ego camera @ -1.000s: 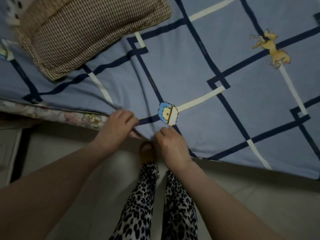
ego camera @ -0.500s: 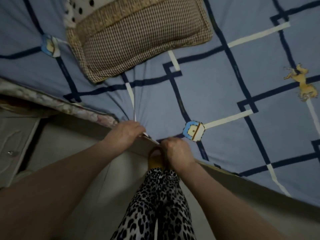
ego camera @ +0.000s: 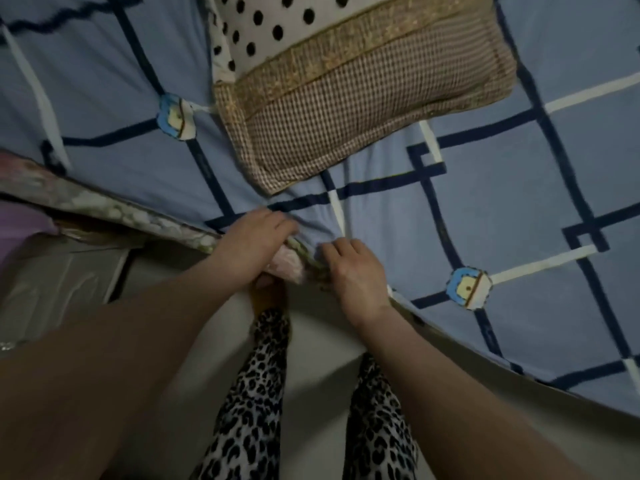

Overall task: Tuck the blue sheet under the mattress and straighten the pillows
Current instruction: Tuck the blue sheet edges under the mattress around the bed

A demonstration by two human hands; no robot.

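The blue sheet [ego camera: 512, 209], crossed by navy and white lines, covers the bed. Its near edge runs along the floral-sided mattress [ego camera: 114, 211]. My left hand [ego camera: 254, 242] lies at that edge, fingers curled over the sheet and the mattress rim. Just to its right, my right hand [ego camera: 353, 271] grips the sheet's edge where the floral side shows between both hands. A brown checked pillow [ego camera: 353, 112] with a gold band lies above my hands, on top of a white pillow with black dots [ego camera: 277, 26].
My legs in leopard-print trousers [ego camera: 252, 403] stand on the pale floor [ego camera: 322, 368] close to the bed. A grey cabinet or drawer front [ego camera: 59, 275] is at the left, beside the bed.
The view has shifted left along the bed, so the pillows now sit above my hands. Both hands have moved left along the sheet's edge, and the floral mattress side now shows between them.
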